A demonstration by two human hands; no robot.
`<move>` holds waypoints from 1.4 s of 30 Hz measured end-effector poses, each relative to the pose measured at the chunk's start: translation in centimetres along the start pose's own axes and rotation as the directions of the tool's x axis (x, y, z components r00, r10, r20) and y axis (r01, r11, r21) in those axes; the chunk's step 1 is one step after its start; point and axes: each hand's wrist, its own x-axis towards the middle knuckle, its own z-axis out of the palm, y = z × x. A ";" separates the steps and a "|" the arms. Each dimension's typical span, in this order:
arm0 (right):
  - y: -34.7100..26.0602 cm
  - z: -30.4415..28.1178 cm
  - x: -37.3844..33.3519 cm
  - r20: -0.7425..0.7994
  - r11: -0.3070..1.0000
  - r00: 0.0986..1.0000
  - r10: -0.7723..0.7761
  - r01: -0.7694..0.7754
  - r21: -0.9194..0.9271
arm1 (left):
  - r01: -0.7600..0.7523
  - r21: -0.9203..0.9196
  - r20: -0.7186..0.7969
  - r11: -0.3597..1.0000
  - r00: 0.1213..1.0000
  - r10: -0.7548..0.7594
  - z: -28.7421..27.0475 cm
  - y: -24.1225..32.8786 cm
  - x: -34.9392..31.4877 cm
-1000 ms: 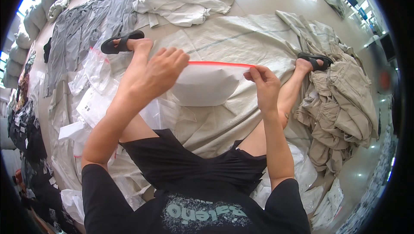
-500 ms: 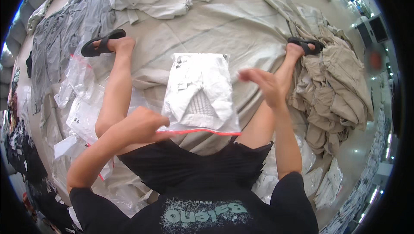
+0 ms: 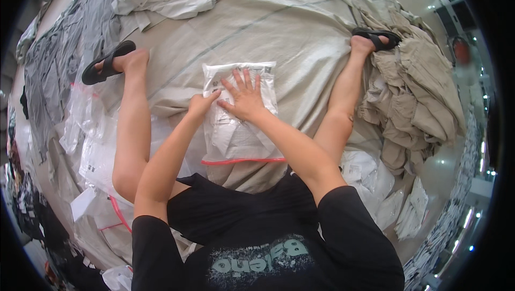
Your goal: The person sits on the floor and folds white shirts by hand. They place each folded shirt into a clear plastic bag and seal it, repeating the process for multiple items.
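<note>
A folded white garment in a clear plastic bag [image 3: 244,135] lies on the pale cloth between my legs, its red zip strip along the near edge. My right hand [image 3: 245,97] presses flat on the bag's upper part, fingers spread wide. At the bag's left edge is my left hand [image 3: 201,104], its thumb resting on top of the plastic. The other left fingers curl at that edge and are mostly hidden. A ribbed grey-white patch of the garment shows through below my right wrist.
Beige garments [image 3: 413,81] are heaped at the right, by my right sandal [image 3: 377,38]. Grey garments [image 3: 75,38] spread along the far left. Clear bags with red strips [image 3: 102,151] lie beside my left leg, and more bagged items [image 3: 365,175] sit by my right thigh.
My right hand has come down from the right onto the bag and spread out. My left hand has moved from the bag's near-left corner up along its left edge. The bag has shifted slightly left.
</note>
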 end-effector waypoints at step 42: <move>8.0 -16.3 -20.6 0.008 0.040 0.673 0.740 -0.056 0.998 | -0.610 0.774 0.186 0.168 0.473 0.861 -21.6 4.6 6.4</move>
